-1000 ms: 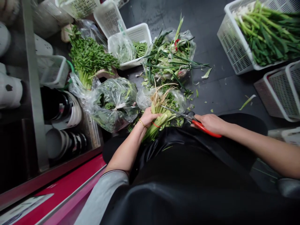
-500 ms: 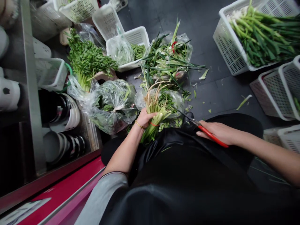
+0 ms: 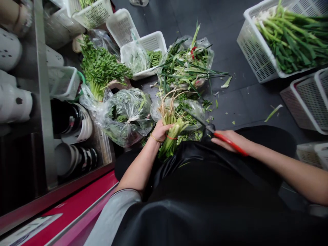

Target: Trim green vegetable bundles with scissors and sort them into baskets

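My left hand (image 3: 162,130) is closed around a bunch of celery (image 3: 173,131), its stalks bound with a red band. Pale, stringy roots (image 3: 167,102) stick out at the far end of the bunch, and its leafy end is by my lap. To the right, my right hand (image 3: 232,140) grips a pair of red-handled scissors (image 3: 228,140). Their dark blades are blurred and point left toward the bunch, apart from its stalks. Just beyond the bunch lies a plastic bag (image 3: 197,109) with leafy trimmings.
A heap of green trimmings (image 3: 187,68) lies ahead on the floor. Left of it are leafy greens (image 3: 102,68), a bagged vegetable (image 3: 128,116) and a white basket (image 3: 160,39) with green beans. Long green stalks fill a basket (image 3: 256,58) at right. A metal shelf (image 3: 43,102) stands left.
The whole scene has shifted slightly right in view. The scissors have turned a little, and their blades are more blurred. Both hands keep their holds.
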Available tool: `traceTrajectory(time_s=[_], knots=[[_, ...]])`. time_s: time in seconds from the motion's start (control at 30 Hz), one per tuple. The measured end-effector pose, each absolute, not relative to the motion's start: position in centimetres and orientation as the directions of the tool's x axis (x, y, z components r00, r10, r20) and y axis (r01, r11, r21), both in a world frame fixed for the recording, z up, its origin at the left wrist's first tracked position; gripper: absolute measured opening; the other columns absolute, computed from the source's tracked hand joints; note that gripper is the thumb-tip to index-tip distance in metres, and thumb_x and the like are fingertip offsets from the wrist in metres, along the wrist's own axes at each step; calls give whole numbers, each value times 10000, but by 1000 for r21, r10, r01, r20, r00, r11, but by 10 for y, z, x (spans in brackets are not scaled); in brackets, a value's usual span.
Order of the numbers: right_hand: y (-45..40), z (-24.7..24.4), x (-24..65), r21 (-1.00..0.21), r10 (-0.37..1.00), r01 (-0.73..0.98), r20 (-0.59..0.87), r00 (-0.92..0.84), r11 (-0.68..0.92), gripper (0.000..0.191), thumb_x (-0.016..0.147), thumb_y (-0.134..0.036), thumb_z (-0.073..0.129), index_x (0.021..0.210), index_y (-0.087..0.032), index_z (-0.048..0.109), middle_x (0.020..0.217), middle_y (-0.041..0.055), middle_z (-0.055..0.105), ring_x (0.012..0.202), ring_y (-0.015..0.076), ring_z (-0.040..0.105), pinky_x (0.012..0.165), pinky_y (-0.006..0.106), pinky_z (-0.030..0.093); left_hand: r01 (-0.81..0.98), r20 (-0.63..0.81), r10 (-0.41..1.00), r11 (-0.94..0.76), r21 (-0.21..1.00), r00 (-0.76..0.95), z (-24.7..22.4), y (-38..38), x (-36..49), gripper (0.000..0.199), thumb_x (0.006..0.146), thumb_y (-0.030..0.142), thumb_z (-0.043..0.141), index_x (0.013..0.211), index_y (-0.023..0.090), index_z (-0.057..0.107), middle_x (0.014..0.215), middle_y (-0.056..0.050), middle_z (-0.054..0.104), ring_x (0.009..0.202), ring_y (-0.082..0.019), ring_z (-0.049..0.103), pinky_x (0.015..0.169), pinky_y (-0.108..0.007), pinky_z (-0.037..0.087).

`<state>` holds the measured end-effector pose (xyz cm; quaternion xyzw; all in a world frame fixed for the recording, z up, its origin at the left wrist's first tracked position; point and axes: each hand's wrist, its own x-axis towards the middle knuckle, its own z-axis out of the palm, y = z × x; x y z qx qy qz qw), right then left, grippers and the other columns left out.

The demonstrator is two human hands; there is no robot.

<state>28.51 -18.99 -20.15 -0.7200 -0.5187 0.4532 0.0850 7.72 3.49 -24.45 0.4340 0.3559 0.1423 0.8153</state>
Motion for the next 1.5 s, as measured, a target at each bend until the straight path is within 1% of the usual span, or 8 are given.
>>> traceTrajectory(time_s=[0.13,0.37,0.53,0.7,0.87,1.13,1.33,1.5], knots=[[-197,-197,302,-586,793,624,-603,92,-518,481,887,-663,286,812,-212,434,705,67,616,606,205,597,604,307,425,28,-481,550,638,770,683,-245,40,80,299,476,241,723,750,147,650,706,-20,688,669,-173,646,638,-262,501],[-172,-172,311,-210,714,922,-694,94,-326,474,904,-623,275,958,-194,470,890,139,653,728,293,624,636,370,398,68,-529,509,674,736,680,-239,36,82,386,487,314,809,782,122,649,694,-40,678,618,-176,636,648,-301,503],[-158,-167,313,-171,690,945,-720,74,-280,384,945,-517,258,963,-184,448,931,154,665,789,316,643,631,358,364,136,-575,480,678,722,663,-235,34,82,485,462,442,876,729,123,627,632,-21,643,539,-141,586,615,-299,488],[-150,-163,311,-127,677,962,-733,72,-240,320,955,-394,241,987,-156,452,896,170,667,757,305,641,587,337,327,215,-591,420,660,720,689,-236,29,83,470,470,370,890,766,125,621,669,-2,645,565,-125,588,628,-276,474],[-158,-170,310,-152,692,945,-716,96,-288,395,944,-490,277,993,-160,489,779,139,663,689,280,627,548,314,312,92,-569,507,689,719,648,-238,29,86,551,458,429,884,842,131,626,728,-23,673,625,-156,628,685,-308,499],[-174,-185,310,-230,719,921,-691,73,-314,582,867,-703,290,989,-175,506,735,135,652,664,288,614,568,336,351,189,-590,527,627,756,611,-237,27,88,520,414,333,902,812,124,639,713,-16,672,615,-139,608,668,-285,493],[-177,-192,319,-233,716,918,-695,74,-320,428,920,-557,263,883,-196,491,686,113,617,627,259,592,571,328,337,183,-613,551,641,745,566,-241,27,86,519,374,311,909,783,114,658,706,-30,684,619,-155,617,669,-298,501],[-194,-202,331,-432,810,835,-586,26,-340,384,901,-543,266,772,-217,422,742,104,606,671,247,606,633,342,391,136,-611,535,678,722,583,-243,32,86,524,390,374,900,783,107,679,719,-65,697,630,-189,639,695,-339,522]])
